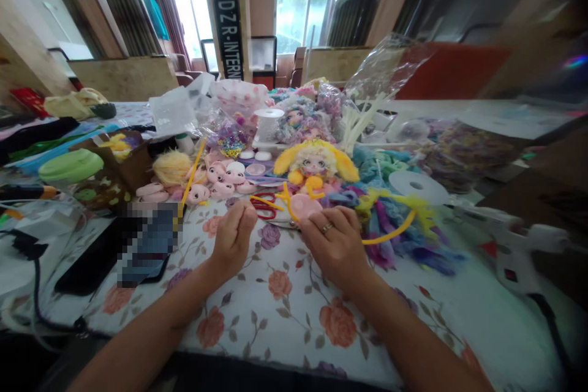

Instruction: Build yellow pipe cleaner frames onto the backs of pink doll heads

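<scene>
Left of the yellow-eared doll [316,164] and nearer us, our left hand [233,236] is curled closed, on what we cannot tell, while before the doll our right hand [333,242] grips a yellow stem [390,236] that trails rightward.

On the counter [239,324], the left hand [233,236] and the right hand [335,245] are hovering apart, and the scissors [265,207] are lying beyond the gap between them. The doll [315,162] is sitting behind the right hand; the doll faces [223,177] are clustering to its left, with the spool [269,125] standing behind. Farther left, the phone [151,245] is lying before the lidded cup [92,193]. Rightward, the fibres [399,239] are spreading beside the disc [427,191], and the glue gun [519,251] is resting beyond both.
</scene>
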Motion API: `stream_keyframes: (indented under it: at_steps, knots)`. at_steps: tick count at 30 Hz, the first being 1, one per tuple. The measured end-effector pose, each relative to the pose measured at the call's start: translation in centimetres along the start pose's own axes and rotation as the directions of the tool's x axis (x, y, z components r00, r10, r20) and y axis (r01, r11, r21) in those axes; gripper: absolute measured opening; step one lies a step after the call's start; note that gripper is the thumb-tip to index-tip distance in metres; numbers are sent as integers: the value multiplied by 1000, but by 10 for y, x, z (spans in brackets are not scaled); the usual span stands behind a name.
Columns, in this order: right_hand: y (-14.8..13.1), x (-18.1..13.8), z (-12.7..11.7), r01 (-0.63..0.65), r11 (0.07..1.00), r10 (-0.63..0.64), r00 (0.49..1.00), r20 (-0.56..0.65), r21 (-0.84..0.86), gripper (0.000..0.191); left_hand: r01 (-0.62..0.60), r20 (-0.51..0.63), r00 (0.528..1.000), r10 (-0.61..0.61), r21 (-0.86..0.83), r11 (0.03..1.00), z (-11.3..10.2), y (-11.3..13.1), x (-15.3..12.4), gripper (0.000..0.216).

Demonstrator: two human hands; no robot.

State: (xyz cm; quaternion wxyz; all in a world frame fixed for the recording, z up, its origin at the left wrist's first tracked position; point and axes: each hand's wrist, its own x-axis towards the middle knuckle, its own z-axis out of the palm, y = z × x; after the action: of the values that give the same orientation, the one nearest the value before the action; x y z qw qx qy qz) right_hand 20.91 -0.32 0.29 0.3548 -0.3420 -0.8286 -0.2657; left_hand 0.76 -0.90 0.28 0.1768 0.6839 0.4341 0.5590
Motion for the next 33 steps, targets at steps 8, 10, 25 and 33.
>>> stream_keyframes:
  at_steps: [8,10,25,33]
  knots:
    - [8,-1,0,-89,996,89,994,-70,4,7,388,677,734,-54,-353,851,-2,3,6,39]
    - [7,0,-1,-82,997,83,994,-74,12,7,548,707,683,-186,-326,770,-2,2,6,51]
    - [-14,-1,2,23,968,-12,999,-44,251,12,671,466,738,-488,-588,453,1,-15,14,21]
    - [-19,4,0,-16,926,47,996,-73,376,12,740,619,640,-456,-656,148,3,-12,11,21]
